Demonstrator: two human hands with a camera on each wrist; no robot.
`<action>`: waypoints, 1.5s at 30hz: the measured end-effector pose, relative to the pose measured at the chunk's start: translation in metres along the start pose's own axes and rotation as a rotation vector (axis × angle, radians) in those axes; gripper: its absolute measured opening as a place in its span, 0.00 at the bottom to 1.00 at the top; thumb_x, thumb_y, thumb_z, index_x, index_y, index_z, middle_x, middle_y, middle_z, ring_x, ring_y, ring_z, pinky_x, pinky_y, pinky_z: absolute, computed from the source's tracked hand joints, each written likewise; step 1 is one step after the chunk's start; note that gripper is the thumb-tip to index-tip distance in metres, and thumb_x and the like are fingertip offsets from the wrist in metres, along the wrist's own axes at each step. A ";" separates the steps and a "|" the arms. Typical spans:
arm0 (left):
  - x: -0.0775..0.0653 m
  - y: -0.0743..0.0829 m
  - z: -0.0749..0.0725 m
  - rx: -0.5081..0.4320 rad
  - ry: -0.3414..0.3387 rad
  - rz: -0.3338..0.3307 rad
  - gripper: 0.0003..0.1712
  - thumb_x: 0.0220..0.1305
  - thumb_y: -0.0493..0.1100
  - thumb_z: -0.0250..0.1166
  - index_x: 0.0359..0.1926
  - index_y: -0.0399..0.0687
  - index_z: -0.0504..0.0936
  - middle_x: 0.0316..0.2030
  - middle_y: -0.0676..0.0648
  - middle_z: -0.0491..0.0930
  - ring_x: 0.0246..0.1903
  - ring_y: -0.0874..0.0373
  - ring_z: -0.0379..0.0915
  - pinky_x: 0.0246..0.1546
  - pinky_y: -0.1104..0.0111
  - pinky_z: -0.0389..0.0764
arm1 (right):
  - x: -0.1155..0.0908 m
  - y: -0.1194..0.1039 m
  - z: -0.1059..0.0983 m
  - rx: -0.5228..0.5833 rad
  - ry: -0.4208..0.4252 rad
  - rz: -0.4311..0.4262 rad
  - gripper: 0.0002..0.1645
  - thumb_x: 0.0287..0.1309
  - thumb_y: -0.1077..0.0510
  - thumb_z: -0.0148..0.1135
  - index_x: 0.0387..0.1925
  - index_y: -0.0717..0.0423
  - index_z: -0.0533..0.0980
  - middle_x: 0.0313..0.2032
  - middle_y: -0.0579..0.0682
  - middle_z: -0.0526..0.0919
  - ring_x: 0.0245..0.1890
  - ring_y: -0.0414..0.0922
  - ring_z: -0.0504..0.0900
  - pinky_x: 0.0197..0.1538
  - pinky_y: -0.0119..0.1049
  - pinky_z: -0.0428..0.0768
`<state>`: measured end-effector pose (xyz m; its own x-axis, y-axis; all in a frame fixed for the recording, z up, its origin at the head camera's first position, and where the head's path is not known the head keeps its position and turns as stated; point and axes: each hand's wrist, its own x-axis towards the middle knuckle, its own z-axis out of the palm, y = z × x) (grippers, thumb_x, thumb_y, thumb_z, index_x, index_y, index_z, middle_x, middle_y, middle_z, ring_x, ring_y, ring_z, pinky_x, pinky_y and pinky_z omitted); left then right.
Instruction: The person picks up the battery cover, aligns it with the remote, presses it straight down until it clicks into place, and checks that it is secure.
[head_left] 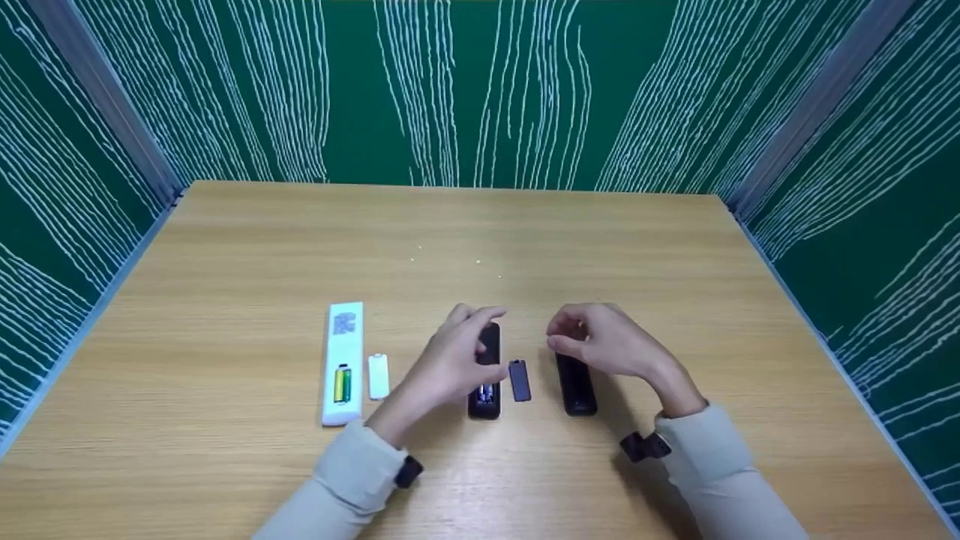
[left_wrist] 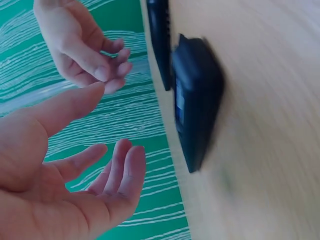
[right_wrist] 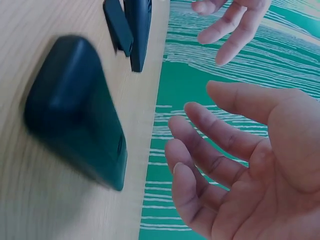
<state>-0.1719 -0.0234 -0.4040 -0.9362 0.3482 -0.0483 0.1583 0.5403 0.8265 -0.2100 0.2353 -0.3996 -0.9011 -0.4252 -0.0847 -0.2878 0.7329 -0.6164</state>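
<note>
My left hand point(head_left: 454, 360) hovers over the middle black remote control point(head_left: 485, 410), thumb and fingers spread apart and holding nothing. Shiny batteries point(head_left: 486, 394) show in that remote's uncovered compartment. Its dark battery cover point(head_left: 520, 381) lies just to the right. Above the far end of another black remote control point(head_left: 577, 390) is my right hand point(head_left: 611, 341), its fingers loosely bent. In the right wrist view this right hand point(right_wrist: 225, 170) is empty and apart from the remote point(right_wrist: 75, 110), whose compartment is not seen uncovered. The left wrist view shows the left palm point(left_wrist: 75, 200) empty too.
At the left a white remote control point(head_left: 345, 311) lies back up, with green and yellow batteries point(head_left: 343, 384) in its uncovered compartment. Its white battery cover point(head_left: 379, 376) is beside it. Tiny pale specks dot the wooden table point(head_left: 300, 247) farther back. Green walls point(head_left: 352, 90) surround the table.
</note>
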 end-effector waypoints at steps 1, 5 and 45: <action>-0.001 -0.003 -0.002 0.000 0.005 0.004 0.51 0.58 0.35 0.78 0.80 0.55 0.67 0.67 0.40 0.69 0.57 0.47 0.77 0.51 0.60 0.86 | 0.002 -0.002 0.002 0.000 0.001 -0.004 0.10 0.71 0.53 0.69 0.47 0.53 0.85 0.39 0.48 0.86 0.37 0.46 0.81 0.42 0.40 0.82; -0.007 -0.014 -0.006 -0.005 0.017 -0.003 0.52 0.57 0.35 0.79 0.80 0.55 0.67 0.68 0.40 0.69 0.61 0.44 0.75 0.56 0.55 0.84 | 0.008 -0.007 0.006 0.007 0.004 -0.010 0.13 0.70 0.54 0.69 0.50 0.55 0.85 0.40 0.48 0.86 0.39 0.47 0.82 0.45 0.40 0.82; -0.001 -0.040 -0.009 0.016 -0.181 -0.154 0.57 0.47 0.30 0.83 0.79 0.56 0.70 0.61 0.40 0.69 0.57 0.46 0.72 0.62 0.51 0.79 | 0.024 -0.019 0.015 0.062 -0.004 -0.050 0.15 0.68 0.58 0.70 0.53 0.60 0.84 0.42 0.50 0.87 0.38 0.51 0.85 0.41 0.40 0.83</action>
<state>-0.1801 -0.0527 -0.4321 -0.8783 0.3919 -0.2740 0.0248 0.6095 0.7924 -0.2217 0.2034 -0.4018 -0.8848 -0.4625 -0.0563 -0.3112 0.6767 -0.6673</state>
